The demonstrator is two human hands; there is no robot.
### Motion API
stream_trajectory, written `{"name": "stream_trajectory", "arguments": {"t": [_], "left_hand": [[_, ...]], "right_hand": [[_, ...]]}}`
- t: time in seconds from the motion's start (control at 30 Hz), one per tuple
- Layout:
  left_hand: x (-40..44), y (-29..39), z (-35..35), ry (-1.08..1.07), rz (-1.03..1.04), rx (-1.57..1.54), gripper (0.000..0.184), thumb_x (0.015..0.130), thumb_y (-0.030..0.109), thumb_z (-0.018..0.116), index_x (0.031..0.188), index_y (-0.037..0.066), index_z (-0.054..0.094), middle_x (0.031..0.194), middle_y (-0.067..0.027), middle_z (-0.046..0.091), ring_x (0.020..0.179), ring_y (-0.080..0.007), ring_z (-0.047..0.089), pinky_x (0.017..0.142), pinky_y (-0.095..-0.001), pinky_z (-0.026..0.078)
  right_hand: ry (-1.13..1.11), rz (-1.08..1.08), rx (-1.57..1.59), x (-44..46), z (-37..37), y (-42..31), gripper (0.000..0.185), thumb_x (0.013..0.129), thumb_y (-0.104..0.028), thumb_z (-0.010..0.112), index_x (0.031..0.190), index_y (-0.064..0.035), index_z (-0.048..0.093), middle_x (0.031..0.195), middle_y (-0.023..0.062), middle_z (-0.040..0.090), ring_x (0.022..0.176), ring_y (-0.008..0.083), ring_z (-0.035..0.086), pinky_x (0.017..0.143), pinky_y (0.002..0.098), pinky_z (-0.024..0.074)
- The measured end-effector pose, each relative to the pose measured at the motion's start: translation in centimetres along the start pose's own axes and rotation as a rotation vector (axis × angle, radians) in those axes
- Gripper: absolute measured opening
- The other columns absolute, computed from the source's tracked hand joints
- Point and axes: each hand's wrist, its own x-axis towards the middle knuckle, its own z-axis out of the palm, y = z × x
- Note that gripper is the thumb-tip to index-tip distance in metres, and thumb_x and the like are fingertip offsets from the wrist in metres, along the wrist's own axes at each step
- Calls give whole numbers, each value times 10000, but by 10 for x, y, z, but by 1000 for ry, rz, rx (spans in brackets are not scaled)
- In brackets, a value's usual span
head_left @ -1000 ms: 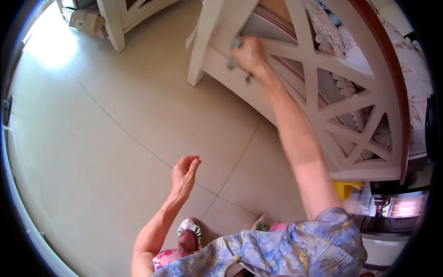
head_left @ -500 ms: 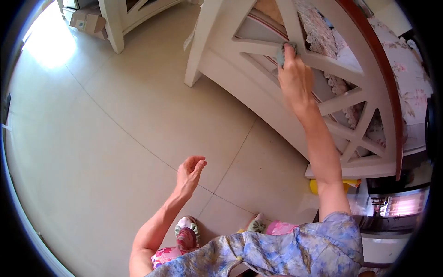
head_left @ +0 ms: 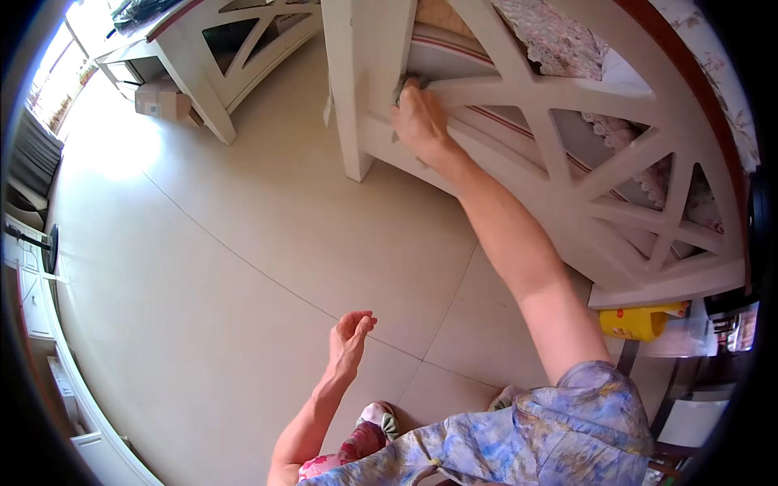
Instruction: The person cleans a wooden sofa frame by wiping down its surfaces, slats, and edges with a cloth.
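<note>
My right hand (head_left: 420,121) is closed on a grey-green cloth (head_left: 400,87), mostly hidden by the fingers. It presses against the white lattice side panel (head_left: 531,93) of a piece of furniture, near the upright post (head_left: 348,97) at its left. Through the panel's openings show lace-edged floral fabric (head_left: 559,40) and a red-striped edge. My left hand (head_left: 351,336) hangs over the tiled floor with its fingers curled together; whether anything is inside them cannot be made out.
A white table (head_left: 182,61) with a cardboard box (head_left: 166,103) under it stands at the upper left. A yellow container (head_left: 636,322) is on the right beside the panel's foot. White cabinets (head_left: 32,300) and a dark round object (head_left: 53,248) line the left edge.
My right hand has moved left with the cloth, from the panel's middle lattice toward the left post. The view has shifted, showing more of the room's left side.
</note>
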Motion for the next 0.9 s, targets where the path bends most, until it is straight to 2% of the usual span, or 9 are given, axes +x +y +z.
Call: {"name": "stream_trajectory", "arguments": {"t": [0.07,0.17,0.37,0.5,0.57,0.63,0.7,0.77,0.9], "left_hand": [[-1,-3,-3,3,-7,18,290,914,201,547,1071,-43,566,935,-111,642,891,-168,586,833,-297,455],[-2,-9,-5,13,-26,48,290,914,201,547,1066,-44,568,927,-109,644,882,-165,583,822,-296,457],[-3,-15,7,-85,-19,3,296,901,213,569,1063,-35,579,944,-111,642,893,-183,577,843,-313,447],[-9,-13,14,-132,3,12,326,903,230,566,1086,-40,567,951,-112,642,912,-179,575,858,-313,440],[-11,-14,14,-136,18,24,314,911,215,557,1082,-48,562,961,-123,646,912,-176,588,841,-299,452],[-13,-13,17,-145,-5,30,315,909,217,560,1082,-46,564,959,-121,648,919,-181,594,842,-299,454],[-11,-11,20,-152,4,29,313,909,215,559,1081,-46,565,960,-120,649,919,-180,595,842,-299,455],[-13,-11,20,-156,-20,41,309,908,212,557,1078,-45,568,961,-117,650,919,-180,597,841,-298,456],[-14,-9,15,-182,0,39,381,908,273,556,1114,-48,550,975,-117,637,937,-186,578,869,-315,433]], "right_hand": [[110,203,551,11,28,0,157,785,-53,548,884,67,562,785,259,627,776,415,622,654,446,503],[284,278,579,15,39,-7,206,758,-101,630,807,81,548,687,269,607,668,386,632,575,441,502],[74,24,78,0,0,-4,220,717,-109,669,784,68,556,717,271,610,695,403,625,595,455,505],[380,62,93,10,11,-10,221,724,-95,667,760,86,546,658,221,617,570,348,623,503,426,491],[-45,531,914,18,-23,-16,171,786,-49,579,653,53,544,527,162,565,418,296,571,396,377,439],[-101,569,1148,12,-41,-24,250,814,-87,584,614,51,524,465,120,503,336,232,511,311,366,370],[209,189,1012,3,-65,-36,278,831,-135,595,639,56,531,454,128,495,321,216,499,318,377,376],[159,274,963,15,-77,-48,235,843,-149,593,803,77,543,551,174,543,430,254,568,387,377,418],[706,33,784,67,-63,-58,231,859,-121,591,961,57,485,576,105,542,407,202,532,382,328,409]]}}
